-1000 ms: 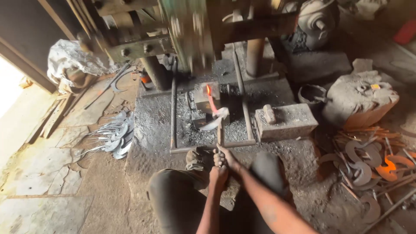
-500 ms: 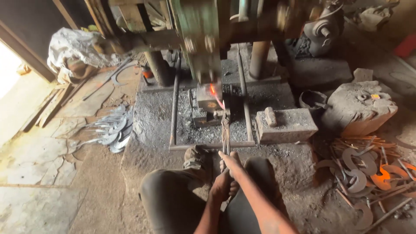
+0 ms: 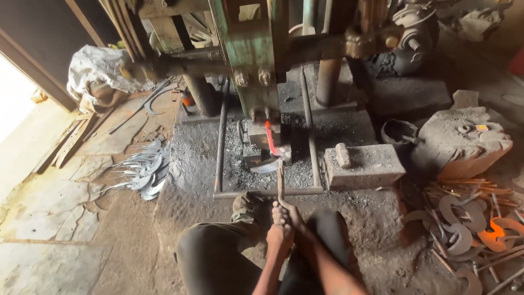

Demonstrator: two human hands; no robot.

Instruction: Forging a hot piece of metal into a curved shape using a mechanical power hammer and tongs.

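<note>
Both hands meet low in the middle of the scene, the left hand (image 3: 279, 229) and right hand (image 3: 295, 216) pressed together, their fingers (image 3: 277, 208) wrapped shut around the near end of the tongs (image 3: 280, 177). The tongs run straight away from the fingers, long axis near to far. At their far tip the glowing blade (image 3: 271, 139) lies on the anvil block (image 3: 261, 147) under the power hammer (image 3: 254, 60), pointing far and slightly left; which hand grips higher is hard to tell.
</note>
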